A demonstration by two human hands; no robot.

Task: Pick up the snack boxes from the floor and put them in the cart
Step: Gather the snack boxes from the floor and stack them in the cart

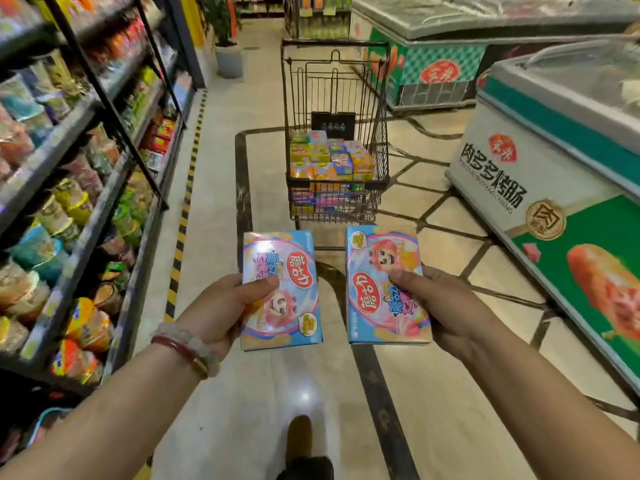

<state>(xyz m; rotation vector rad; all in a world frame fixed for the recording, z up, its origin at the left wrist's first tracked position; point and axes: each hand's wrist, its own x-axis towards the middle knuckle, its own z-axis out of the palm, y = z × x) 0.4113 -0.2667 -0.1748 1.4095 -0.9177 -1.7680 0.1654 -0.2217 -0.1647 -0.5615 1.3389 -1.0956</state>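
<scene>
Head view looks down a shop aisle with a glossy beige tiled floor [277, 382] crossed by dark inlay lines, plus a yellow-and-black hazard stripe [187, 188] running along the foot of the tall dark metal shelving [104, 109] on the left, which is crammed with colourful instant noodle cups and packets. On the right sit two white chest freezers with glass lids, the nearer one [540, 168] with big black lettering and a green sausage picture. Straight ahead, a little way off, stands a dark wire shopping cart [336, 133], already stacked pretty high with small yellow, blue and pink snack boxes. Nothing sits between the hands and the cart. A brown shoe [299, 434] pokes in at the bottom. Left hand [221, 306], beaded bracelets on the wrist, has its grip clamped on a flat blue-and-pink snack box [280, 289], thumb on the front. Right hand [440, 303] is clamped the same way on a second matching blue-and-pink box [384, 282]. Both boxes are held up off the floor, side by side but apart, short of the cart.
</scene>
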